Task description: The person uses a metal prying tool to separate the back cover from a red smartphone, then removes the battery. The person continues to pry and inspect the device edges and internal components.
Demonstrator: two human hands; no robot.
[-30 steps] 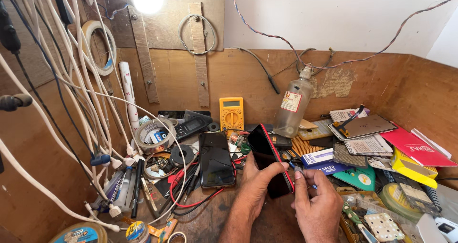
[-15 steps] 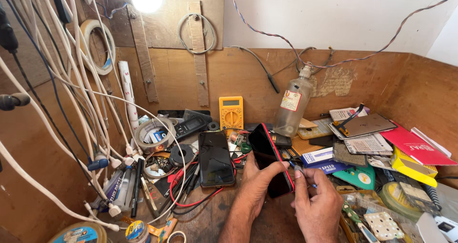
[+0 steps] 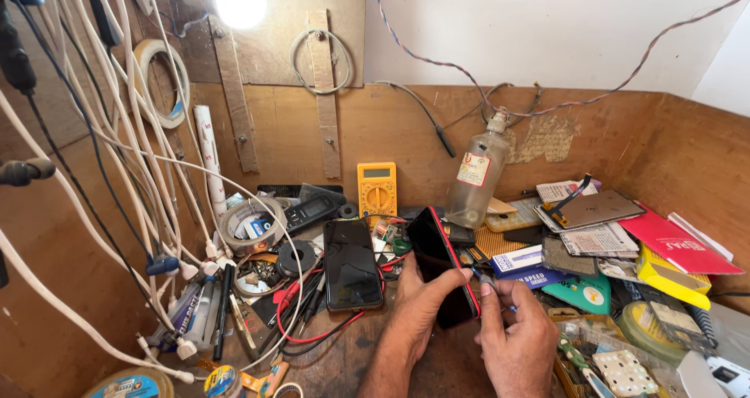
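Wooden bench [image 3: 437, 367], red-edged phone [image 3: 439, 267], white-labelled bottle [image 3: 475, 171]

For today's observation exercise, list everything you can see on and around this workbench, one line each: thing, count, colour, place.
phone with red rim: 1, black, held tilted at centre
second phone: 1, black, flat on bench, left of the held one
multimeter: 1, yellow, against back wall
bottle: 1, clear, right of multimeter
tape roll: 1, pale, left of second phone
cables: many, white, hanging at left
lamp: 1, lit, top
booklet: 1, red, right side
test leads: red, looping under second phone
left hand: 1, grip around the phone with red rim
right hand: 1, grip on a thin blue tool at the phone's edge
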